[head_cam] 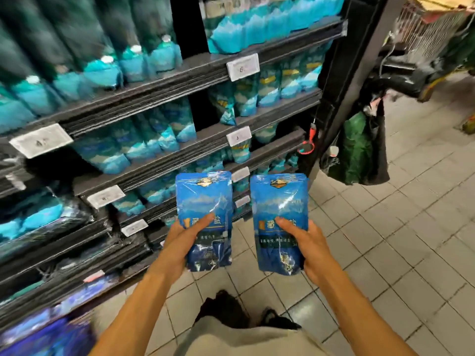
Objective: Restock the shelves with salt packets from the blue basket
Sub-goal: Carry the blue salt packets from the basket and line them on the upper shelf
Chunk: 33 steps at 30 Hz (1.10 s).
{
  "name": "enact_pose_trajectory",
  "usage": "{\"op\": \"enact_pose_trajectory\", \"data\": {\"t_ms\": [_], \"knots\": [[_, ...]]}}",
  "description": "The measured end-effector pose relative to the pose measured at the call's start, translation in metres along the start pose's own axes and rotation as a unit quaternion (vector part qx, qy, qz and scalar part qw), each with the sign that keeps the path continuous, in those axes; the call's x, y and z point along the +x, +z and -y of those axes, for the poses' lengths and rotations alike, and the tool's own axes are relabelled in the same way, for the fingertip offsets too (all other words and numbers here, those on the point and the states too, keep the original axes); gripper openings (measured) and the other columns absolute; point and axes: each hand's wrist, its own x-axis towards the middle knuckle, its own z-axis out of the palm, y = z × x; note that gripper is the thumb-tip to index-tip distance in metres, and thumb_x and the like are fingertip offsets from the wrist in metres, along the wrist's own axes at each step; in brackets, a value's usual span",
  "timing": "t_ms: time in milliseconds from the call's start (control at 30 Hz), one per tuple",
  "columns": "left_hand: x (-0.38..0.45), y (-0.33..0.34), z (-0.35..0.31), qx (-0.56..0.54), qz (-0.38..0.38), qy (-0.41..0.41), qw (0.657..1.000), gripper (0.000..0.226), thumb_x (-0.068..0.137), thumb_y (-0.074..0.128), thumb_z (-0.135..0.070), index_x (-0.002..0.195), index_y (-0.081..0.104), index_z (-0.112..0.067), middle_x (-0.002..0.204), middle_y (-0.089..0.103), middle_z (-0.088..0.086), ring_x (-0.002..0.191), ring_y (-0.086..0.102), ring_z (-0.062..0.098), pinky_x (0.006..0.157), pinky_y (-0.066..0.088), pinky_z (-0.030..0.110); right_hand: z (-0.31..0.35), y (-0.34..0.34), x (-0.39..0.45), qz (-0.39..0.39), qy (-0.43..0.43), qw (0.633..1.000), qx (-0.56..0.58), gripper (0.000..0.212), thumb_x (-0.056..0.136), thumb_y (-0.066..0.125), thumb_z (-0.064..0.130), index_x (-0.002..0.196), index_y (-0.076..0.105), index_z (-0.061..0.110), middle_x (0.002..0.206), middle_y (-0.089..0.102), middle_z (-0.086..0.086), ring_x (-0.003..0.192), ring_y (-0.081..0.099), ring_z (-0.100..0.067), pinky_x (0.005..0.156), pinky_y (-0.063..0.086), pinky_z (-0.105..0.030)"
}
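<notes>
I hold two blue salt packets upright in front of the shelves. My left hand (pixel 180 242) grips the lower part of the left salt packet (pixel 204 199), thumb across its front. My right hand (pixel 305 240) grips the lower part of the right salt packet (pixel 279 201) the same way. Both packets hang side by side above the tiled floor, just in front of the lower shelves (pixel 154 168), which carry rows of similar blue and teal packets. The blue basket is not in view.
White price tags (pixel 243 66) line the dark shelf edges. A black upright post (pixel 341 80) ends the shelving on the right, with green and black bags (pixel 359 147) hanging from it. A trolley (pixel 424 34) stands far right. Grey floor tiles (pixel 385 240) spread to the right.
</notes>
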Motion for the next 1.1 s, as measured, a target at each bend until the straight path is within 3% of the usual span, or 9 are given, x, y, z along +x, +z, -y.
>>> {"op": "enact_pose_trajectory", "data": {"t_ms": [133,233,300,400,500,700,833,967,1100], "knots": [[0.013,-0.012,-0.027,-0.028,-0.030,0.014,0.999,0.051,0.066,0.089,-0.038,0.112,0.075,-0.022,0.112,0.077,0.011,0.100,0.075,0.033,0.091,0.057,0.051,0.024,0.033,0.032,0.035,-0.003,0.999,-0.002,0.047,0.064,0.089,0.027,0.106,0.074,0.013,0.104,0.078,-0.014,0.090,0.076,-0.033,0.065,0.062,-0.036],[0.024,-0.020,-0.057,-0.035,-0.045,0.046,0.997,0.051,0.066,0.089,-0.039,0.111,0.076,-0.022,0.111,0.077,0.009,0.100,0.075,0.030,0.087,0.060,0.046,0.045,0.064,0.054,0.075,-0.018,0.997,-0.011,0.038,0.064,0.089,0.031,0.099,0.078,0.022,0.106,0.078,-0.012,0.092,0.076,-0.032,0.067,0.061,-0.035],[0.031,-0.025,-0.083,-0.024,-0.052,0.083,0.995,0.043,0.065,0.090,-0.042,0.106,0.077,-0.032,0.111,0.078,0.002,0.101,0.075,0.019,0.080,0.061,0.034,0.061,0.087,0.067,0.103,-0.038,0.994,-0.021,0.037,0.067,0.089,0.034,0.101,0.078,0.025,0.108,0.078,-0.011,0.094,0.076,-0.031,0.068,0.062,-0.035],[0.039,-0.036,-0.120,-0.026,-0.058,0.133,0.989,0.052,0.063,0.092,-0.044,0.110,0.076,-0.029,0.111,0.078,-0.001,0.100,0.075,0.016,0.072,0.059,0.021,0.090,0.121,0.083,0.133,-0.073,0.988,-0.028,0.047,0.065,0.092,0.042,0.107,0.077,0.025,0.111,0.077,-0.010,0.097,0.076,-0.030,0.071,0.062,-0.034],[0.041,-0.041,-0.157,-0.043,-0.077,0.173,0.981,0.054,0.060,0.093,-0.043,0.108,0.076,-0.027,0.109,0.078,0.004,0.096,0.077,0.022,0.068,0.060,0.026,0.120,0.151,0.095,0.155,-0.107,0.982,-0.027,0.056,0.064,0.092,0.045,0.113,0.075,0.023,0.115,0.076,-0.009,0.102,0.074,-0.030,0.075,0.061,-0.035],[0.031,-0.039,-0.225,-0.068,-0.113,0.248,0.960,0.049,0.058,0.086,-0.041,0.105,0.078,-0.029,0.106,0.079,0.001,0.091,0.077,0.019,0.064,0.060,0.025,0.179,0.203,0.107,0.215,-0.145,0.966,-0.002,0.041,0.070,0.085,0.033,0.108,0.077,0.022,0.112,0.077,-0.009,0.098,0.076,-0.027,0.071,0.061,-0.034],[0.016,-0.026,-0.267,-0.064,-0.137,0.302,0.941,0.045,0.057,0.084,-0.038,0.101,0.079,-0.029,0.102,0.080,0.002,0.086,0.078,0.019,0.061,0.060,0.026,0.225,0.232,0.116,0.268,-0.168,0.949,0.000,0.044,0.065,0.089,0.031,0.107,0.077,0.022,0.112,0.077,-0.010,0.095,0.076,-0.027,0.069,0.061,-0.036],[0.001,-0.011,-0.321,-0.037,-0.150,0.361,0.920,0.049,0.057,0.090,-0.034,0.104,0.079,-0.026,0.104,0.079,0.002,0.091,0.077,0.019,0.065,0.060,0.029,0.279,0.264,0.118,0.318,-0.216,0.923,0.022,0.047,0.062,0.084,0.031,0.106,0.077,0.016,0.112,0.076,-0.011,0.100,0.075,-0.026,0.082,0.062,-0.040],[-0.011,-0.007,-0.396,-0.025,-0.166,0.431,0.887,0.041,0.070,0.079,-0.031,0.110,0.075,-0.020,0.106,0.079,-0.002,0.093,0.077,0.016,0.067,0.061,0.029,0.350,0.307,0.116,0.379,-0.269,0.884,0.044,0.044,0.074,0.077,0.023,0.115,0.071,0.010,0.115,0.076,-0.010,0.104,0.073,-0.025,0.090,0.060,-0.043]]}}
